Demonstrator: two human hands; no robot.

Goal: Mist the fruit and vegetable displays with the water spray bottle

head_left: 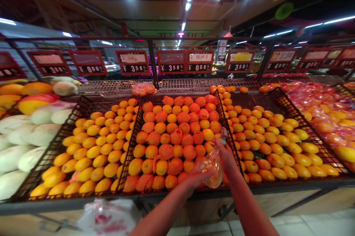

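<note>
Over the front of the middle crate of oranges I hold a clear spray bottle (pixel 215 177), tilted, with its pale nozzle (pixel 223 133) pointing up and away from me. My right hand (pixel 226 154) is closed round the neck, just below the nozzle. Against the left side of the see-through body, my left hand (pixel 198 175) is curled, its fingers partly hidden behind the bottle. Right behind both hands lie rows of oranges (pixel 165 139), several of them in red foam nets (pixel 166 151).
Black crate walls (pixel 130 147) divide the fruit. More oranges (pixel 93 153) fill the left crate and smaller orange fruit (pixel 276 160) the right one. Pale melons (pixel 36 130) lie far left, bagged fruit (pixel 318 99) far right. A white plastic bag (pixel 108 217) hangs below the front edge. Price signs (pixel 172 62) line the back.
</note>
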